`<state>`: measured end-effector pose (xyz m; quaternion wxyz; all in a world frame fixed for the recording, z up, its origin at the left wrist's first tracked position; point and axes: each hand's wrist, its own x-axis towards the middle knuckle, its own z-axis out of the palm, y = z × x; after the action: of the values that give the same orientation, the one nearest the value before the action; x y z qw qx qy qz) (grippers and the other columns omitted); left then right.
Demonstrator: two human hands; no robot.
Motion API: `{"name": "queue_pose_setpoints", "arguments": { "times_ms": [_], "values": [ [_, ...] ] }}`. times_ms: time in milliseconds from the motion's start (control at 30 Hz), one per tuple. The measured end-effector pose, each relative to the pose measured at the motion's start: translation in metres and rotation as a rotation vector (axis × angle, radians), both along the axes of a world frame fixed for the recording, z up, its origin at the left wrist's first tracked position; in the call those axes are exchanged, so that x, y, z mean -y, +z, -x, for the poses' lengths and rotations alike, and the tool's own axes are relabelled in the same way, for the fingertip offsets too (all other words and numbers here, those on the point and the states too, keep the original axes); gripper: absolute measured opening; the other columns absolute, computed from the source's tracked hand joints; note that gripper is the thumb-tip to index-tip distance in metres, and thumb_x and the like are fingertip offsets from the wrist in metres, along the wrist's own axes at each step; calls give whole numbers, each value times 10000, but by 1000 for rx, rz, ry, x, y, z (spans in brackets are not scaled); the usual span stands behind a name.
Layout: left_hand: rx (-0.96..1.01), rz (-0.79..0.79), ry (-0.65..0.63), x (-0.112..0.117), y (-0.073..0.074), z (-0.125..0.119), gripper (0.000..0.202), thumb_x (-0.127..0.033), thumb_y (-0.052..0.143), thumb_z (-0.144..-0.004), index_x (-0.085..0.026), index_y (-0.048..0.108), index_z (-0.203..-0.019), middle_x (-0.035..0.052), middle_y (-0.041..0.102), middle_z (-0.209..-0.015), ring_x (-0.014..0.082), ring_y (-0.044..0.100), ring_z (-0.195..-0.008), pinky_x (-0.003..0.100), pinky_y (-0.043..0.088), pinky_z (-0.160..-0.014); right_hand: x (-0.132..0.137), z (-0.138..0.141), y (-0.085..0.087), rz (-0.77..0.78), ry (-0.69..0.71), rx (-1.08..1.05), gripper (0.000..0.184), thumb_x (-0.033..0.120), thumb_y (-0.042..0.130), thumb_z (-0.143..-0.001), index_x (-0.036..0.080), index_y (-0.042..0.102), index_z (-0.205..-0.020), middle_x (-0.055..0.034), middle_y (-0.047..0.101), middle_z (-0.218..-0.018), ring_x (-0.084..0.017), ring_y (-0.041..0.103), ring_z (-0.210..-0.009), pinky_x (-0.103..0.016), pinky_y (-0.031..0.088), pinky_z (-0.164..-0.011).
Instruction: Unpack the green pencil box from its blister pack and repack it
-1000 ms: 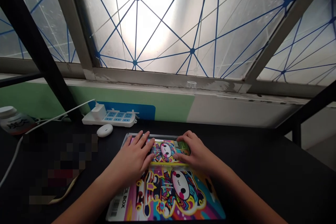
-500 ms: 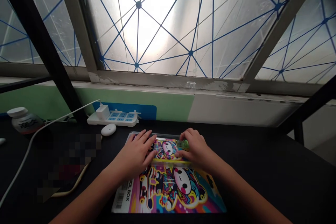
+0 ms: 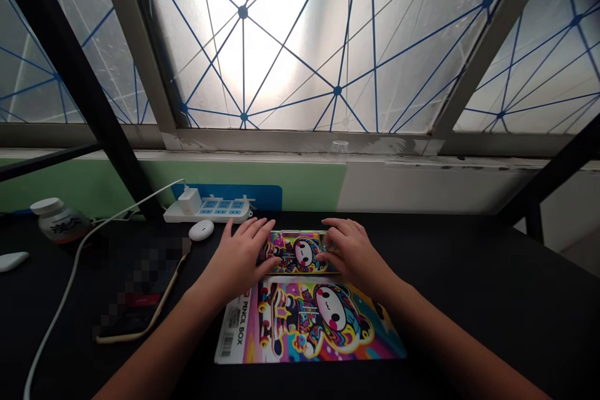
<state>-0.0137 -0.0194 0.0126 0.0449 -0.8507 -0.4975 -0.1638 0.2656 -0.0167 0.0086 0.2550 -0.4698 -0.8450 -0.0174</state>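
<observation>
Left hand (image 3: 241, 254): spread open, touching patterned box (image 3: 300, 254)'s left end
Right hand (image 3: 355, 255): curled, gripping its right end
Card (image 3: 312, 328): reads "PENCIL BOX"

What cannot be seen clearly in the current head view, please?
In the head view:
Patterned box: ends covered by left hand and right hand.
Dark item: pixelated patches hide part.
Card: any fine print is too small.
White cable: cut off by bottom edge.

From the head, the one view looks forward and down, near a flat black desk (image 3: 469, 300), blue-lined frosted-glass window (image 3: 290, 62) at twelve o'clock.
</observation>
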Motion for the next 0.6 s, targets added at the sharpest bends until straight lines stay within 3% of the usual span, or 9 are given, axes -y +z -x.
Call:
{"name": "queue_pose_setpoints", "arguments": {
  "times_ms": [100, 233, 333, 400, 500, 600],
  "values": [
    [24, -32, 1, -5, 7, 11, 610, -475, 655, -909, -208, 496, -1433, 126, 646, -1343, 339, 550, -1265, 598, 312, -1108, 4, 1, 9, -65, 88, 7, 154, 242, 624, -930, 233, 532, -808, -122, 680, -1192, -286, 574, -1236, -577, 313, -1123],
    [76, -129, -80, -2, 23, 19, 449, -401, 758, -849, -202, 634, -1232, 95, 701, -1162, 297, 616, -1082, 462, 465, -960, 18, 2, 27, -160, 103, -84, 74, 271, 637, -918, 230, 578, -934, -129, 663, -1162, -292, 626, -1086, -482, 503, -929],
    [120, -280, -149, 19, 38, 15, 326, -344, 742, -870, -198, 653, -1148, 98, 682, -1130, 291, 586, -1064, 431, 484, -921, 44, -3, 37, -190, 67, -124, 308, 284, 644, -922, 242, 547, -1211, -112, 622, -1145, -275, 620, -1023, -430, 536, -858],
    [141, -366, -181, 44, 42, 9, 240, -314, 665, -928, -214, 653, -1146, 95, 674, -1135, 282, 572, -1056, 439, 475, -942, 68, -10, 35, -209, 56, -111, 368, 254, 631, -932, 275, 522, -1284, -96, 599, -1117, -262, 609, -1017, -402, 543, -849],
    [165, -419, -230, 86, 29, 5, 284, -170, 581, -958, -239, 620, -1231, 76, 680, -1120, 256, 568, -1041, 422, 455, -976, 105, -23, 15, -256, 46, -107, 376, 169, 598, -930, 304, 538, -1276, -82, 594, -1044, -246, 608, -971, -368, 558, -807],
    [208, -344, -230, 116, -4, 11, 405, -83, 549, -936, -287, 599, -1283, 53, 668, -1210, 245, 563, -1129, 390, 439, -1025, 132, -30, -11, -313, 36, -81, 403, 105, 570, -913, 305, 564, -1263, -78, 644, -1031, -258, 611, -1014, -398, 554, -870]
  ]
}}
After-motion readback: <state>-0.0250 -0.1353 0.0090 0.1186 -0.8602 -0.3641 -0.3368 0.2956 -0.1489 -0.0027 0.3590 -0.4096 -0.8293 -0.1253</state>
